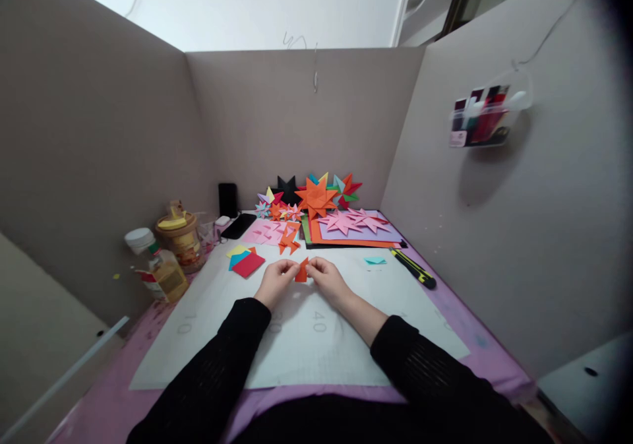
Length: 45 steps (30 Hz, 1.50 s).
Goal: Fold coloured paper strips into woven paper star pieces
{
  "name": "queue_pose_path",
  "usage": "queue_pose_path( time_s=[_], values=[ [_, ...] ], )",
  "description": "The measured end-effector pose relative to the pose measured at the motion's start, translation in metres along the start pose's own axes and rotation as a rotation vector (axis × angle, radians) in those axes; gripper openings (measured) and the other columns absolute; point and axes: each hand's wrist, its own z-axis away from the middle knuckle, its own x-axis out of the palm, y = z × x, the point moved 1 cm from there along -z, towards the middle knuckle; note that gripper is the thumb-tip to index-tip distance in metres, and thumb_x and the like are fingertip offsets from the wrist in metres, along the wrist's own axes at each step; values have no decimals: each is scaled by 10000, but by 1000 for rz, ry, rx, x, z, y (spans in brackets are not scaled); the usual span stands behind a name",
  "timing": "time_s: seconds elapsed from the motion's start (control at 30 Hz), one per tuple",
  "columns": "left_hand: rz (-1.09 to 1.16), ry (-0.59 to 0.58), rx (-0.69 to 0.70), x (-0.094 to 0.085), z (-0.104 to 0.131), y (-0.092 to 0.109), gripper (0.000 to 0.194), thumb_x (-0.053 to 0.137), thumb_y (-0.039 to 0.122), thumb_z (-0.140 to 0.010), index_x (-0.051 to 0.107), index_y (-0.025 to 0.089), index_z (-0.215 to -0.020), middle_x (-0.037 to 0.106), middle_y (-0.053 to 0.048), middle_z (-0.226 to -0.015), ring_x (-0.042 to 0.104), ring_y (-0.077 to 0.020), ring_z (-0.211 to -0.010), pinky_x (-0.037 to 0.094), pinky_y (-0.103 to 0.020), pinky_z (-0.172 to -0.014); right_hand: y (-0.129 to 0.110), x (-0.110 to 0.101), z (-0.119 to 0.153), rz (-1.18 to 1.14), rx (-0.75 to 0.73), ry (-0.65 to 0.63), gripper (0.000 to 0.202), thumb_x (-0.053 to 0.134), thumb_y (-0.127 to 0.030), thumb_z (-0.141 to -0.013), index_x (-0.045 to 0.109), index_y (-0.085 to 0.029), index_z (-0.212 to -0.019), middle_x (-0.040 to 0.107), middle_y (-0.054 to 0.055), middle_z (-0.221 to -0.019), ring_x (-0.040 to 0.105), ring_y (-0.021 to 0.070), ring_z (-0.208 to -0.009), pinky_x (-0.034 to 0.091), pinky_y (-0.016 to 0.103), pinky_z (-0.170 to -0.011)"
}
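Observation:
Between my two hands, above the white sheet [316,351], is a small orange folded paper [301,272]. My left hand [277,280] pinches its left edge, and my right hand [326,279] pinches its right edge near a pointed upper corner. Red [248,265], blue and yellow paper pieces lie overlapped just left of my left hand. Beyond my hands are orange folded pieces [289,238] and pink folded pieces [267,231]. A small turquoise folded piece [375,260] rests to the right.
Finished paper stars [316,196] stand at the back; pink stars [341,222] lie on stacked coloured sheets. A yellow-black cutter [414,270] lies right. Phones [239,226], a jar [182,239] and a bottle [165,274] are left. Grey panels [306,114] surround the table.

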Motion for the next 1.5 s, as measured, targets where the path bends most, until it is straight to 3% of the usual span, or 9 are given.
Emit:
queue_pose_path(
  time_s=[0.27,0.53,0.73,0.93,1.03,1.2,1.3,1.4,1.5],
  values=[
    [77,-94,-17,2,-1,1,311,562,420,-729,622,126,-813,640,-51,-767,566,-157,-709,442,-259,-666,8,-5,-2,-34,67,-66,244,517,-405,-763,509,-170,-697,513,-28,-568,386,87,-471,303,208,-468],
    [-63,-41,125,0,2,4,398,585,254,-710,558,172,-1099,611,-80,-992,565,-156,-807,426,-235,-633,8,-2,2,-16,51,-157,205,513,-346,-768,495,-169,-666,481,-37,-561,401,91,-497,314,215,-502],
    [-286,-21,261,0,2,0,173,539,183,-706,674,188,-814,657,-42,-824,571,-152,-733,415,-244,-617,7,-5,1,131,-1,-95,212,497,-373,-785,539,-173,-730,527,-13,-668,481,123,-611,378,238,-579],
    [-160,158,95,-4,-1,-3,167,584,244,-678,672,151,-785,669,-46,-744,587,-160,-687,448,-264,-655,4,-5,1,-5,-35,-48,404,559,-435,-749,488,-191,-1063,576,40,-895,548,150,-732,421,257,-624],
    [-66,104,-25,-3,0,-1,247,585,350,-693,663,128,-769,635,-35,-642,563,-147,-598,429,-236,-540,4,-2,0,-41,-58,-43,384,635,-359,-698,519,-178,-1016,601,46,-929,560,163,-799,424,264,-676],
    [-29,-5,-104,1,3,-5,301,583,416,-690,622,119,-712,565,-4,-570,477,-94,-489,354,-188,-444,8,-3,-1,-20,0,12,195,565,-337,-744,581,-146,-778,591,14,-702,521,129,-613,396,241,-563],
    [8,-53,-148,2,2,-8,281,606,404,-662,576,125,-666,532,15,-544,428,-72,-447,314,-175,-415,7,-6,-2,-57,7,75,170,564,-314,-732,557,-170,-823,554,-16,-633,488,113,-542,377,225,-504],
    [83,-15,-196,1,0,-9,269,603,394,-652,550,130,-647,516,20,-538,422,-68,-444,297,-170,-409,4,-8,-3,-162,-46,82,339,582,-240,-689,498,-234,-1018,570,-19,-750,527,119,-611,404,217,-527],
    [155,14,-241,-1,-1,-7,252,591,379,-651,542,132,-635,521,12,-555,446,-75,-471,289,-166,-413,2,-9,-2,-142,-135,-45,340,585,-160,-648,554,-235,-978,577,10,-919,556,144,-813,435,236,-665]
  ],
)
